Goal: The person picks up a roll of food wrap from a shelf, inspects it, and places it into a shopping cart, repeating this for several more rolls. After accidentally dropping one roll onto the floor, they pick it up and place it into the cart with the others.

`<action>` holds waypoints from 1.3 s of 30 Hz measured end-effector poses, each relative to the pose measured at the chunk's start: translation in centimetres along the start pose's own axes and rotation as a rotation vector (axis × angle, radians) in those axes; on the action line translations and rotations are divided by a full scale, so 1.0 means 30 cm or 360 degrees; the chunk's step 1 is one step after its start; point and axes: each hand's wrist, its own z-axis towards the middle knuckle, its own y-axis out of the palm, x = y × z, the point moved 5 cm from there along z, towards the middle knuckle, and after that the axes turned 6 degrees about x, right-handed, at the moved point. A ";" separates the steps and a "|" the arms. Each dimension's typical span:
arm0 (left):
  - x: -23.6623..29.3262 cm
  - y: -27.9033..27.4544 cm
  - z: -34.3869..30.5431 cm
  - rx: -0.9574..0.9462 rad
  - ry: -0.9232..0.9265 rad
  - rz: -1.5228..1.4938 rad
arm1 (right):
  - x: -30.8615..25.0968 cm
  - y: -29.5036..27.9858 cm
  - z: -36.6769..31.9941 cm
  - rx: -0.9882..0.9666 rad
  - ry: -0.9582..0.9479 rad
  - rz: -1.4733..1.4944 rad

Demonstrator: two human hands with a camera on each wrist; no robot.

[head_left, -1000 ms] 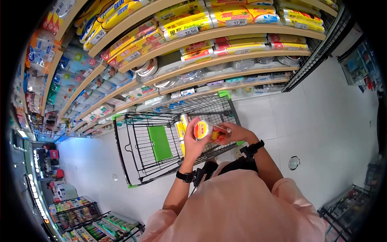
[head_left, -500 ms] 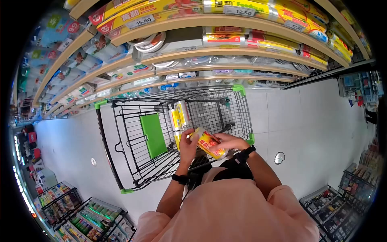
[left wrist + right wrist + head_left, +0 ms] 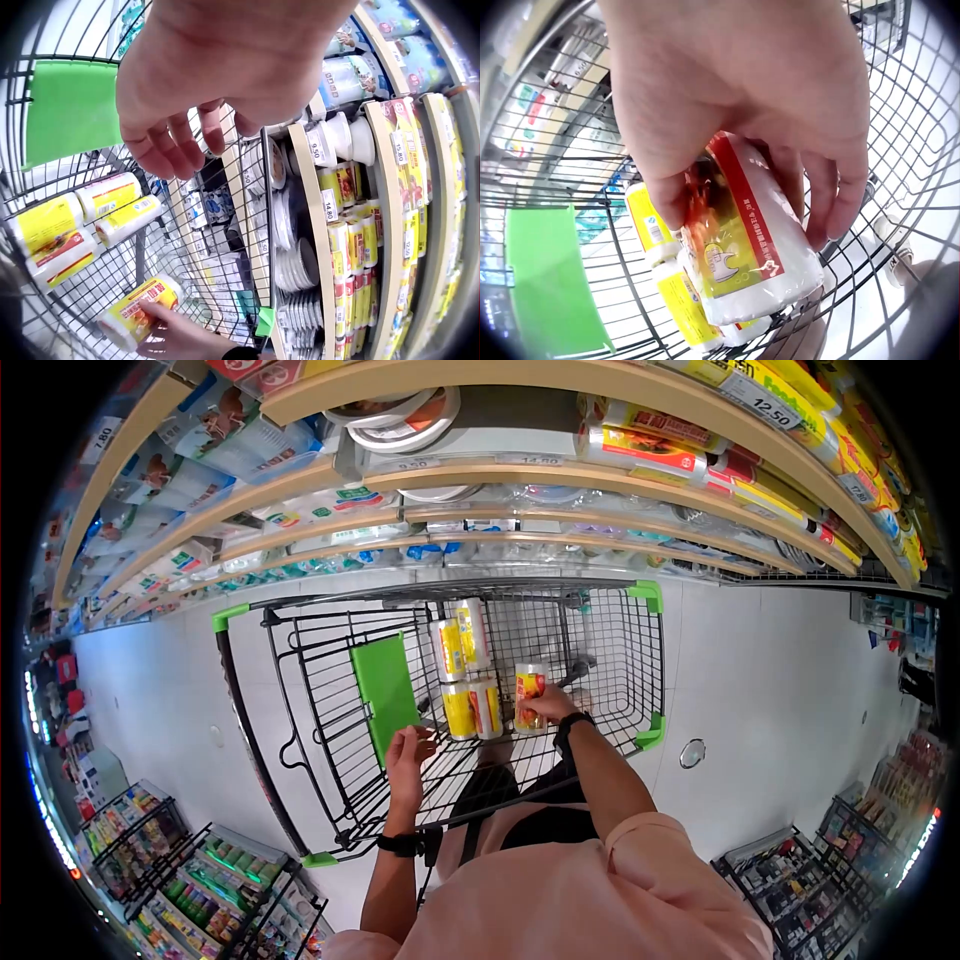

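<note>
Inside the shopping cart (image 3: pixel 645 650), the right hand (image 3: pixel 550 706) grips a yellow, red and white roll (image 3: pixel 530 682), thumb on one side and fingers on the other in the right wrist view (image 3: pixel 746 232). Several similar rolls (image 3: pixel 458 710) lie to its left, two of them (image 3: pixel 472 630) nearer the shelf side. The left hand (image 3: pixel 408 755) holds nothing, its fingers loosely bent near the green panel (image 3: pixel 385 695). In the left wrist view the left hand (image 3: pixel 195 97) hangs above the cart with the gripped roll (image 3: pixel 142 307) below.
Shelves (image 3: pixel 600 478) of packaged rolls, bowls and plates run along the cart's far side. Low display racks (image 3: pixel 215 890) stand at the lower left and more racks (image 3: pixel 790 880) at the lower right. Pale tiled floor (image 3: pixel 740 660) lies right of the cart.
The right hand has lowered the roll into the cart, right of the other rolls. The left hand has let go of it and moved left. The view has come closer to the shelves.
</note>
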 end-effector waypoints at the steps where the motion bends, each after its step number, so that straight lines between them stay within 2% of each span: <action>1: 0.008 0.000 0.004 0.0003 -0.0012 0.0020 | 0.021 0.005 0.016 0.0060 0.0080 -0.0115; 4: 0.005 -0.004 0.016 -0.0033 -0.0018 0.0093 | 0.033 0.027 0.033 0.0211 0.0217 -0.0481; 5: 0.004 0.000 0.016 -0.0046 -0.0031 0.0099 | 0.073 0.068 0.074 0.0222 0.0188 -0.0379; 6: 0.004 0.005 0.019 -0.0063 -0.0036 0.0105 | 0.131 0.120 0.135 0.0194 0.0101 -0.0392; 8: -0.003 0.013 0.025 -0.0107 -0.0038 0.0143 | 0.028 0.141 0.105 -0.0130 -0.0177 -0.0703; 11: -0.013 0.042 0.026 -0.0112 -0.0025 0.0156 | 0.146 0.224 0.186 -0.0036 0.0011 -0.0593; 13: -0.021 0.075 0.025 -0.0142 -0.0026 0.0164 | 0.066 0.206 0.137 -0.0116 -0.0229 -0.0457; 15: -0.015 0.124 0.012 -0.0195 -0.0042 0.0159 | -0.015 0.165 0.041 -0.0242 0.0102 0.0009; 18: -0.006 0.203 -0.010 -0.0291 0.0101 0.0234 | -0.032 0.140 -0.024 -0.0503 0.0333 0.0403; 19: 0.000 0.228 -0.021 -0.0341 0.0129 0.0299 | -0.049 0.121 -0.039 -0.0571 0.0308 0.0357; 22: -0.013 0.302 -0.055 -0.0423 0.0201 0.0222 | -0.093 0.028 -0.121 -0.0506 0.0244 0.0606; 23: -0.024 0.327 -0.074 -0.0418 0.0176 0.0198 | -0.093 0.012 -0.117 -0.0531 0.0248 0.0492; 26: -0.070 0.390 -0.122 -0.0418 0.0167 0.0249 | -0.091 -0.083 -0.170 -0.0409 0.0148 0.0566; 31: -0.131 0.536 -0.261 -0.0458 0.0135 0.0262 | -0.091 -0.273 -0.326 -0.0509 -0.0058 0.0765; 34: -0.146 0.639 -0.356 -0.0464 0.0266 0.0368 | -0.030 -0.364 -0.365 -0.0433 -0.0079 0.0799; 35: -0.149 0.672 -0.398 -0.0490 0.0261 0.0331 | -0.005 -0.401 -0.373 -0.0281 -0.0062 0.0807; 39: -0.200 0.761 -0.498 -0.0473 0.0250 0.0258 | 0.071 -0.565 -0.412 0.0112 -0.0314 0.0934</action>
